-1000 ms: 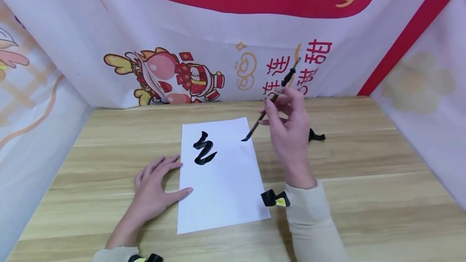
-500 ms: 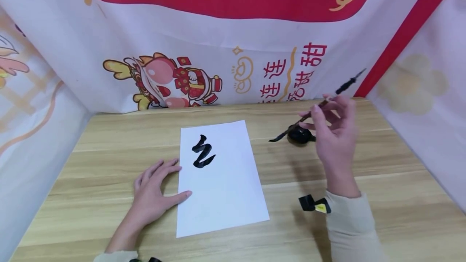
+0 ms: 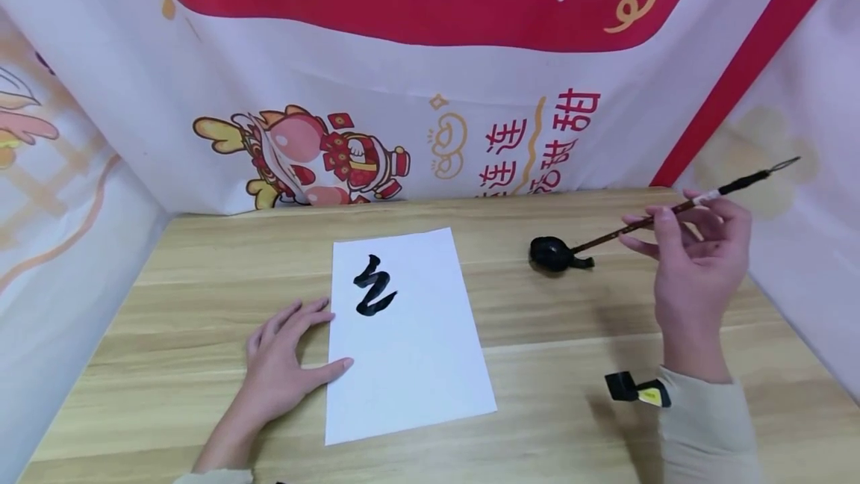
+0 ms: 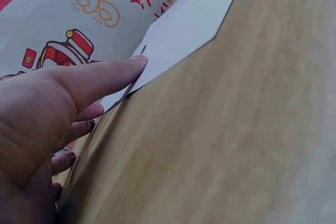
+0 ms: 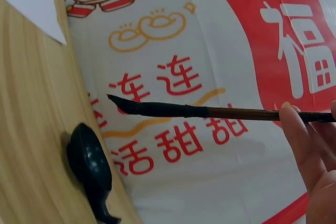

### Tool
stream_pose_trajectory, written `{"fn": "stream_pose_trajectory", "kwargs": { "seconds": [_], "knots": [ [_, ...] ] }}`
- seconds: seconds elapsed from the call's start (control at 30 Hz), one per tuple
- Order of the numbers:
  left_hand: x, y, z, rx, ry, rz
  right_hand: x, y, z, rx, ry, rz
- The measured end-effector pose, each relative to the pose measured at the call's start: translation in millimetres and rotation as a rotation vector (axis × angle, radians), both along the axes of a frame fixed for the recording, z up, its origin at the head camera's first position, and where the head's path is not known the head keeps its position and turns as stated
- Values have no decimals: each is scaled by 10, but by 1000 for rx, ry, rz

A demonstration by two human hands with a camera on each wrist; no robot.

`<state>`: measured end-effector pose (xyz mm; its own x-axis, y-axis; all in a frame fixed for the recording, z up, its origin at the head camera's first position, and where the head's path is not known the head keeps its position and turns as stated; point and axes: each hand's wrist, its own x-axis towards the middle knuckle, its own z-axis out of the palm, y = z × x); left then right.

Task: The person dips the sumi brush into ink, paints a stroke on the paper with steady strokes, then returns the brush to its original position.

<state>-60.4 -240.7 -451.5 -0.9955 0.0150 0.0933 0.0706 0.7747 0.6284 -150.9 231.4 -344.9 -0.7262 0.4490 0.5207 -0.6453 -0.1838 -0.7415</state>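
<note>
My right hand (image 3: 702,275) pinches a calligraphy brush (image 3: 611,236) by its brown handle, off to the right above the table. In the right wrist view the brush's black, ink-wet bristles (image 5: 157,109) are apart from a small glossy black dish with a curved tail (image 5: 89,156). From the head view those bristles overlap the black dish (image 3: 551,254) and are hard to make out. A white paper sheet (image 3: 416,372) bears one black brushed mark (image 3: 374,286) near its upper left. My left hand (image 3: 278,368) lies spread at the sheet's left edge, its thumb (image 4: 115,74) on the paper.
Everything rests on a light wood-grain table (image 3: 537,409). A white printed cloth (image 3: 376,66) with red characters and a cartoon figure hangs along the back edge, and more cloth closes off both sides. A black and yellow wrist device (image 3: 634,388) sits at my right cuff.
My right hand has carried the brush rightward from over the paper to beside the dish, uncovering the dish. The brush now slants flatter. My left hand and the sheet have stayed put.
</note>
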Motion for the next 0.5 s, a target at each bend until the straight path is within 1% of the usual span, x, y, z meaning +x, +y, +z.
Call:
{"fn": "stream_pose_trajectory", "kwargs": {
  "seconds": [0.17,0.3,0.5],
  "knots": [
    [-3,14,-17,5,-8,-3,15,172,-50,-72,11,-21],
    [-5,16,-9,-2,-13,2,25,273,-54,-119,19,-35],
    [0,11,10,-3,-3,3,29,386,-58,-159,21,-10]
  ]
}}
